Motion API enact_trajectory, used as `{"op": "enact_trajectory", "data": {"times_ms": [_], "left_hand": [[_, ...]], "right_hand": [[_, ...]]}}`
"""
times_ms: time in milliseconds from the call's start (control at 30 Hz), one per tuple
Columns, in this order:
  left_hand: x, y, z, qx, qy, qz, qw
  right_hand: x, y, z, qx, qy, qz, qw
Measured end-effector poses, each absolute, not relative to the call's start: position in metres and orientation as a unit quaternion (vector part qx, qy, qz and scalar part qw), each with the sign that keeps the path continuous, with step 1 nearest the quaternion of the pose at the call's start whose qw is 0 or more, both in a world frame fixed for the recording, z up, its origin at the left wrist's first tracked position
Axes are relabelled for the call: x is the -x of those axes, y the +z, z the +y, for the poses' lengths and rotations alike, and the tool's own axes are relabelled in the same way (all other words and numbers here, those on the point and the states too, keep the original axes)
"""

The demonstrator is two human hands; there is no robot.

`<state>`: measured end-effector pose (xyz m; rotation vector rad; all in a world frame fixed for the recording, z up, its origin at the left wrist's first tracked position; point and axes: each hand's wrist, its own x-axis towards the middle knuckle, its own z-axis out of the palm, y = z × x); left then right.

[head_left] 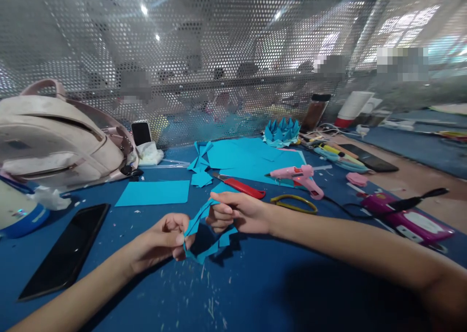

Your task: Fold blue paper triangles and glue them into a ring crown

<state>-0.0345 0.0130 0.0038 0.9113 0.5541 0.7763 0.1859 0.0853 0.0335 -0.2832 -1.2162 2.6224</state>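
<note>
1. Pinching is observed at both hands: a folded blue paper piece [204,235] is held between them, just above the blue bench [255,293].
2. The left hand [164,239] is closed; its grip is shut on the lower left end of the paper piece, thumb against fingertips.
3. The right hand [237,213] is likewise closed, and its grip is shut on the upper part of the same piece.
4. The paper piece is seen as a chain of pointed folds that runs from the right hand down to the left hand and hangs in a loop below.
5. A flat blue sheet [153,192] is laid on the bench beyond the left hand, well apart from it.
6. A red-handled cutter [242,187] is found just beyond the right hand, with a yellow-handled tool [294,203] beside the right wrist.
7. A pink glue gun [301,175] rests on a spread of blue sheets [248,157] farther back.
8. A finished blue pointed paper form [281,131] stands near the perforated metal screen [219,55].
9. A black phone [65,249] lies face up at the left, near a pale backpack [54,137].
</note>
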Motion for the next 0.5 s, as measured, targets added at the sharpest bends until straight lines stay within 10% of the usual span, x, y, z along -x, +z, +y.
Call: {"op": "enact_trajectory", "data": {"times_ms": [133, 333, 500], "left_hand": [[0.033, 0.006, 0.015, -0.41, 0.395, 0.262, 0.779], [0.033, 0.001, 0.025, -0.361, 0.494, 0.301, 0.731], [0.029, -0.002, 0.022, -0.362, 0.506, 0.329, 0.711]], "right_hand": [[-0.182, 0.027, 0.093, 0.206, 0.84, -0.481, 0.143], [-0.183, 0.035, 0.096, 0.282, 0.466, -0.716, 0.436], [-0.182, 0.048, 0.071, 0.222, 0.281, -0.885, 0.299]]}}
